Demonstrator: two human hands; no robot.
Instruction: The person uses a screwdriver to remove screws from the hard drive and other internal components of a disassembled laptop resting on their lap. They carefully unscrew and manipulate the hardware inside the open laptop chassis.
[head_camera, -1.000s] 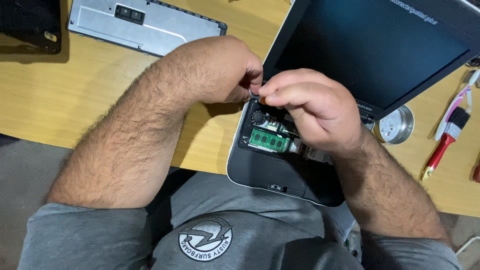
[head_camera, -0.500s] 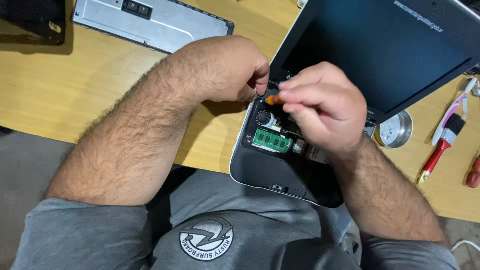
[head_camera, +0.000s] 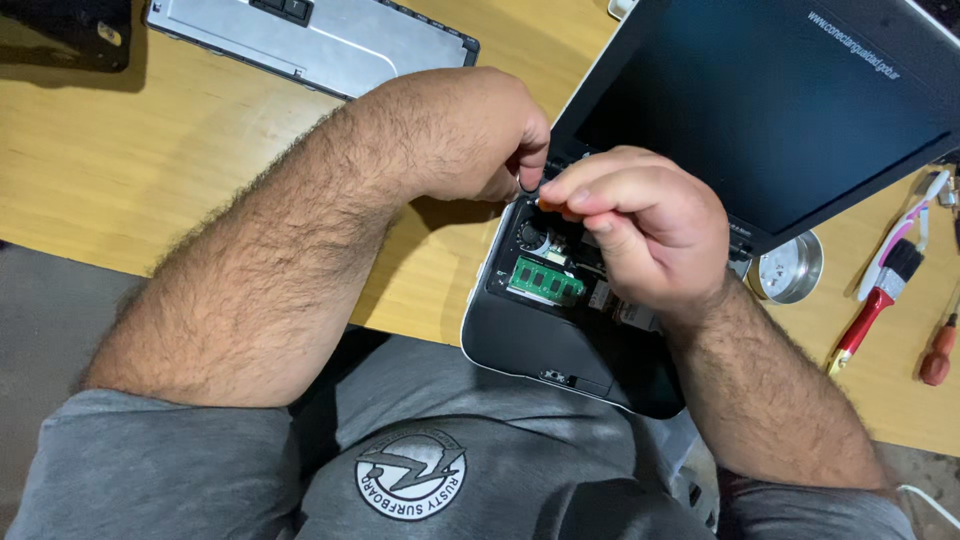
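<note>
Opened laptop (head_camera: 640, 250) sits at the near edge of the wooden table (head_camera: 150, 170), base overhanging toward the person's lap, keyboard deck off so the internals show: green memory module (head_camera: 545, 281) w/ a round coin cell just above-left of it. Both hands meet at the back-left corner of the base, near the hinge. Right hand (head_camera: 650, 235) is curled, thumb & forefinger pinched on a small orange-tipped thing, prob. a small tool handle, though most of it is hidden. Left hand (head_camera: 470, 135) also curled, fingertips pressed at the same spot, touching the right thumb; can't tell if it grips anything, too covered. Dark screen (head_camera: 780, 110) tilts back behind the hands. Further out: removed silver keyboard panel (head_camera: 310, 40) at the far side, round metal tin (head_camera: 790, 268) just right of the base, red-handled brush (head_camera: 880, 300) & a red screwdriver (head_camera: 940, 350) beyond that. Risks, as I judge: a slip of the pinched tool could gouge the board or module close below; a tiny part could drop into the open base; overhanging base could tip off the table if pressed hard
</note>
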